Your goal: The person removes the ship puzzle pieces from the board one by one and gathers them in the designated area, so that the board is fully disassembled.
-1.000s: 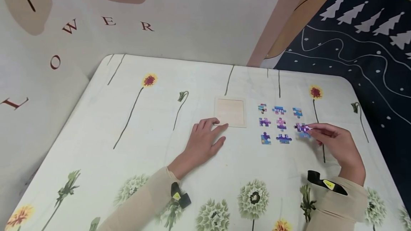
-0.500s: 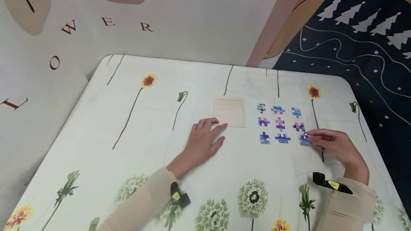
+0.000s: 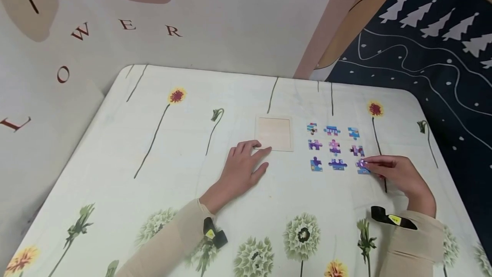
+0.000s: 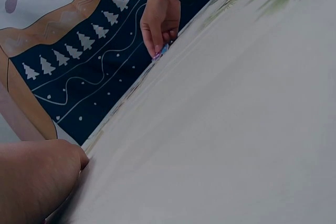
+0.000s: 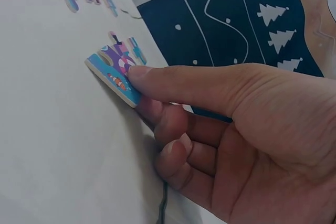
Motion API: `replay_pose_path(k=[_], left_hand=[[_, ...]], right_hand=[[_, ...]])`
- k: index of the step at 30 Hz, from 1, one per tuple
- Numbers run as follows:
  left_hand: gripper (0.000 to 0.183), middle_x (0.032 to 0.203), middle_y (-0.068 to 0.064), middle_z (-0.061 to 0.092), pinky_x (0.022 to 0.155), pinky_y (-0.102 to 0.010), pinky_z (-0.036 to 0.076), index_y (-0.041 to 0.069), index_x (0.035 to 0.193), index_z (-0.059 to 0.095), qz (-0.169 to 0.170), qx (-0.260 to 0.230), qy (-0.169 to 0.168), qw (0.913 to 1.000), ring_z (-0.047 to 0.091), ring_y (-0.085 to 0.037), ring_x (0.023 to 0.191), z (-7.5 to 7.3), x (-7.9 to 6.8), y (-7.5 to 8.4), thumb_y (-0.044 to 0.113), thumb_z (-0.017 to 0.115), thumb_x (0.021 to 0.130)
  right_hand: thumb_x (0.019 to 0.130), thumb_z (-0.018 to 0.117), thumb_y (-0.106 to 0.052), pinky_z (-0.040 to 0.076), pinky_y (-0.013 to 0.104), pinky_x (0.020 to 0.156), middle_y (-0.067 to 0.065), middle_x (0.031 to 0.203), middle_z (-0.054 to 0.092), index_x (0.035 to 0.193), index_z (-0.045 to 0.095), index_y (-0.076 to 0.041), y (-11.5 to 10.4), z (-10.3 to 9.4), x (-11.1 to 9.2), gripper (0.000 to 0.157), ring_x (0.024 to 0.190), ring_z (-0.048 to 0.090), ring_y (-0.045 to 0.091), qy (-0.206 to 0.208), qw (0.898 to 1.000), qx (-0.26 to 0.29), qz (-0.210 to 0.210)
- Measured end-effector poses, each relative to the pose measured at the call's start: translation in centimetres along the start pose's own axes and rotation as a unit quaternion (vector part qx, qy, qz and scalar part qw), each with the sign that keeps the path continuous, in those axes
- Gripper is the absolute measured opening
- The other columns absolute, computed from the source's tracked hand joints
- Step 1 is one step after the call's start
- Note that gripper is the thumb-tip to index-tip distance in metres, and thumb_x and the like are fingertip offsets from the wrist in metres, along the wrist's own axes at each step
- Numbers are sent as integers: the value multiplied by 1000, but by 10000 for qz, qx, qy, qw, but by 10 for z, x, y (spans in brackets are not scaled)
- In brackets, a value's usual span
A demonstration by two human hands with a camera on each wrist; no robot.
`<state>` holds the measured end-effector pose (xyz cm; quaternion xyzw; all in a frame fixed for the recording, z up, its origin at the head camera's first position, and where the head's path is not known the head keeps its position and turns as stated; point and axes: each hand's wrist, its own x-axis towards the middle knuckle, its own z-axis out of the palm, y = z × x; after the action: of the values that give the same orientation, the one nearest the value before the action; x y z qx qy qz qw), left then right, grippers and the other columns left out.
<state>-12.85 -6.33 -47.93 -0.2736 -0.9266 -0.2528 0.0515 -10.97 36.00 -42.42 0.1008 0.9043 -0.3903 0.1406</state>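
Observation:
My right hand [image 3: 397, 174] pinches a jigsaw piece [image 3: 362, 168] between thumb and fingers at the lower right of the rows of pieces. In the right wrist view this jigsaw piece [image 5: 107, 74] is blue and purple with an orange-and-white fish, its near edge tilted up from the cloth. Just behind it lies a purple-pink jigsaw piece [image 3: 357, 151]. My left hand [image 3: 242, 163] rests on the table with relaxed, spread fingers, fingertips at the lower left corner of a shallow square wooden puzzle tray [image 3: 273, 135].
Other jigsaw pieces lie apart in rows right of the tray, among them a blue one [image 3: 332, 131] at the back and a purple one [image 3: 338, 164] in front. A flower-print cloth [image 3: 153, 213] covers the table, with printed hangings [image 3: 246, 25] behind it.
My right hand has carried its jigsaw piece toward me from over the right column's middle piece to the lower right spot, uncovering the middle piece. The left hand stays put.

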Motion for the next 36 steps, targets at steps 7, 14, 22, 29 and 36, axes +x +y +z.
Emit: replay_pose_path(k=[7,14,22,29,36], left_hand=[[40,141,-8,51,92,-48,40,24,145,61,-21,-18,-14,10000,46,-32,128,0,0,0,34,57,106],[40,141,-8,51,92,-48,39,24,145,61,-30,-45,7,10000,46,-32,128,-1,0,0,33,57,106],[40,141,-8,51,92,-49,39,23,145,61,-8,-56,24,10000,46,-33,128,-1,0,1,32,58,106],[40,140,-8,51,95,-50,40,23,144,62,4,-15,59,10000,46,-33,128,1,-1,0,33,58,106],[40,140,-8,51,95,-50,39,24,144,62,-9,-49,44,10000,46,-33,128,0,-1,1,33,58,106]], right_hand=[[101,70,-28,50,24,64,-12,94,69,125,71,6,-1,2,-1,42,76,55,10,46,9999,-101,-89],[101,69,-27,49,25,62,-10,89,68,124,70,7,-4,1,-2,41,73,54,12,69,9999,-69,-101],[102,68,-25,49,26,61,-13,87,68,123,70,8,-1,2,-2,39,71,55,11,67,9998,-21,-198],[103,67,-24,47,27,60,-8,88,69,122,71,8,1,4,-2,37,71,54,13,100,9995,-92,-290],[103,66,-17,47,26,59,-2,96,70,120,72,6,3,8,-1,29,72,52,13,228,9992,-196,-252]])
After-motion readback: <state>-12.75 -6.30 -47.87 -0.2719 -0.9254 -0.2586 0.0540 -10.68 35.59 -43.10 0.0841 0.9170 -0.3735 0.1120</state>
